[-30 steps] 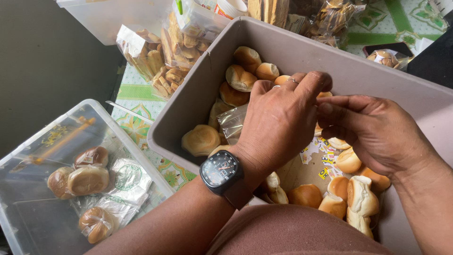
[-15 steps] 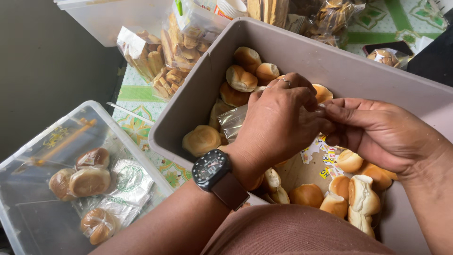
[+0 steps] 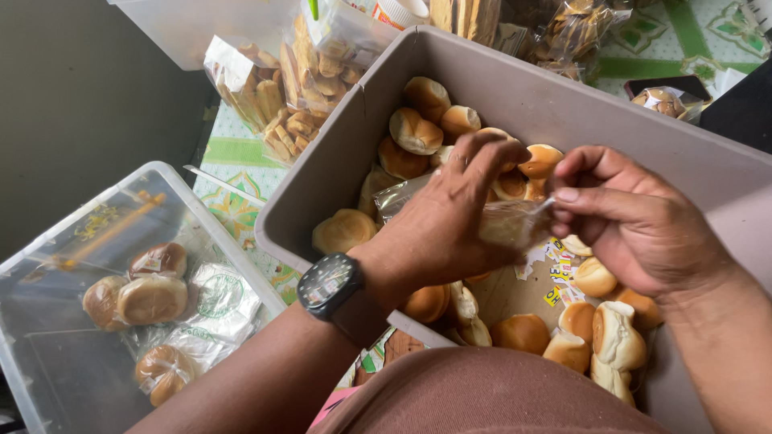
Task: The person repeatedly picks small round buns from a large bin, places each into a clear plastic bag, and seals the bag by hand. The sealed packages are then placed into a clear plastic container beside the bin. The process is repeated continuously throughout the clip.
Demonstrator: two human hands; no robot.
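- Head view: the left hand (image 3: 446, 229) is curled over a clear bag (image 3: 503, 221) with a bun inside, holding it from above; its fingers bend round the bag's upper part, with the forefinger raised.
- The right hand (image 3: 631, 217) pinches the bag's twisted end between thumb and forefinger, the other fingers folded in.
- The bag hangs between both hands, above the grey tub (image 3: 515, 88) full of loose buns (image 3: 418, 128).
- A black watch (image 3: 328, 283) sits on the left wrist.
- Left of the tub, a clear box (image 3: 48, 249) holds several bagged buns (image 3: 149, 297).
- Behind, bags of breadsticks (image 3: 277, 104) lean by the tub on a green patterned counter (image 3: 233, 173).
- Against the frame half a second ago: the left fingers, then closed over the bag, are now spread wider, and more of the bag shows. The right hand has risen a little and its pinch on the end is plainer. The tub and box lie as before.
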